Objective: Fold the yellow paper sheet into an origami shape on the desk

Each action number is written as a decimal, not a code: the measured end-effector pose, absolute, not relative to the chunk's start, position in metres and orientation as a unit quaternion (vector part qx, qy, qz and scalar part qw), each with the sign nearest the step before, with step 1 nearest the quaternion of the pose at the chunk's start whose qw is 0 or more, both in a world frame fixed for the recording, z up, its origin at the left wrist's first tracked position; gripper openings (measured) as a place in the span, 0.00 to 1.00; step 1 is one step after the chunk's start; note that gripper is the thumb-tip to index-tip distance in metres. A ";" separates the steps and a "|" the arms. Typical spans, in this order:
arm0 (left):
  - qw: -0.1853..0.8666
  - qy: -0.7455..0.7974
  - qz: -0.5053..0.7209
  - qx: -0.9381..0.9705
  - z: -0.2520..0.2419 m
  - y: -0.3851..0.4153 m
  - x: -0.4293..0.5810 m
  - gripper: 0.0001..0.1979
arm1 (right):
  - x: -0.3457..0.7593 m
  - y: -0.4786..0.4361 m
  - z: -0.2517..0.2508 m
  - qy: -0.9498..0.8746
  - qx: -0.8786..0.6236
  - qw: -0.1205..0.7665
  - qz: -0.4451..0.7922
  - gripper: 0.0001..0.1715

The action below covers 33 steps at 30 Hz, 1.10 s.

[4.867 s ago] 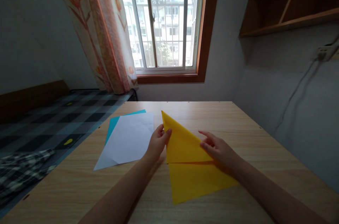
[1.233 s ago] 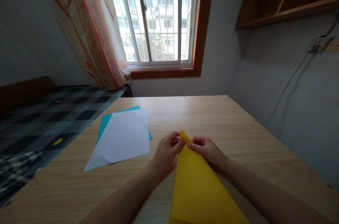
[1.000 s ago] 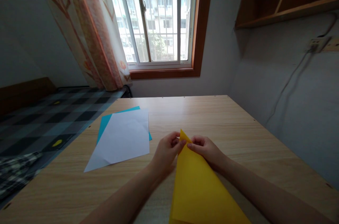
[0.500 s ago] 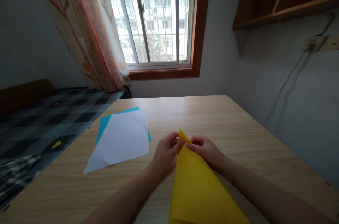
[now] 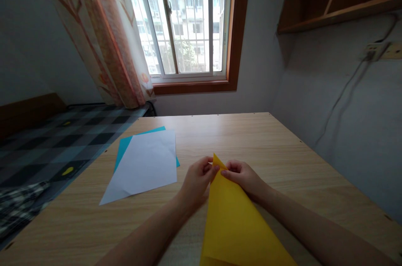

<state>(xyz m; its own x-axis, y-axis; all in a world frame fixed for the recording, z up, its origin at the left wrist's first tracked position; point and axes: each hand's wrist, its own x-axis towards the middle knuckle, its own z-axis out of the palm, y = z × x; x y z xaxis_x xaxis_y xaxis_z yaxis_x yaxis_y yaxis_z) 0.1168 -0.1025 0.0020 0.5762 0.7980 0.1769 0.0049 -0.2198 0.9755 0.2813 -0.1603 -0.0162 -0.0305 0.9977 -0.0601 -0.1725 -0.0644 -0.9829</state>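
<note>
A folded sheet of yellow paper (image 5: 237, 224) narrows to a point at its far end and widens toward me, running out of the bottom of the view. Close to that tip, my left hand (image 5: 200, 176) pinches its left edge between thumb and fingers. My right hand (image 5: 240, 174) grips the opposite edge just below the tip, thumb on top and fingers curled beneath. Both thumbs nearly meet on the paper. The underside of the paper and some fingertips are hidden.
On the wooden table (image 5: 220, 132), a white sheet (image 5: 147, 165) lies over a blue-green sheet (image 5: 124, 151) at the left. A bed with a checked cover (image 5: 94, 132) stands beyond the left edge. A wall borders the right side, with a hanging cable (image 5: 339, 94).
</note>
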 end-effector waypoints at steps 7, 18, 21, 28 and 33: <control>0.540 0.296 0.362 0.699 0.003 -0.103 0.116 0.16 | 0.282 -0.160 -0.018 -0.447 -0.465 0.518 0.561 0.23; 0.526 0.306 0.368 0.703 0.005 -0.104 0.116 0.17 | 0.280 -0.161 -0.013 -0.447 -0.466 0.516 0.563 0.24; 0.518 0.312 0.365 0.708 0.005 -0.104 0.116 0.17 | 0.280 -0.161 -0.013 -0.450 -0.464 0.515 0.562 0.25; 0.516 0.316 0.373 0.704 0.007 -0.106 0.116 0.16 | 0.281 -0.161 -0.014 -0.454 -0.459 0.513 0.565 0.25; 0.514 0.312 0.374 0.706 0.008 -0.107 0.116 0.16 | 0.280 -0.161 -0.013 -0.458 -0.456 0.514 0.565 0.24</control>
<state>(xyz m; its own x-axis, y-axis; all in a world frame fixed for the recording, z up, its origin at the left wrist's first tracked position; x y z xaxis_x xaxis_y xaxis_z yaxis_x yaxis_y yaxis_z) 0.1156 -0.1066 0.0083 0.5248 0.8256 0.2072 0.0551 -0.2759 0.9596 0.2804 -0.1613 -0.0126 -0.0572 0.9974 -0.0449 -0.1631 -0.0537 -0.9851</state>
